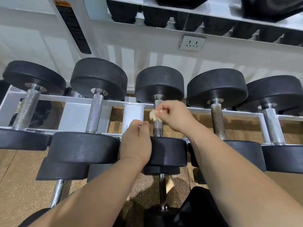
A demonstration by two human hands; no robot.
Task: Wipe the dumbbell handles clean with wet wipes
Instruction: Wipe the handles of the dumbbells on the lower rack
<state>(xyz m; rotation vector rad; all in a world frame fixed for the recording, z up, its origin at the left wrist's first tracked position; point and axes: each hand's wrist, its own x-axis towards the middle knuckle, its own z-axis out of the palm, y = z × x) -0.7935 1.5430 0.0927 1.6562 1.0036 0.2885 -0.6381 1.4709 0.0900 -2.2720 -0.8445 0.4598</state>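
Several black dumbbells with knurled metal handles lie side by side on a white rack. My right hand pinches a small crumpled wet wipe against the handle of the middle dumbbell. My left hand hovers just left of that handle, above the near weight head, fingers loosely curled with thumb and fingertip close together; nothing is visible in it. The handle to the right looks brownish and dull, and the handle to the left shines silver.
A higher shelf with more black weights runs across the top. A wall socket sits on the white wall behind. Lower dumbbells lie beneath the rack over a brown speckled floor. A white rack post stands beside my left hand.
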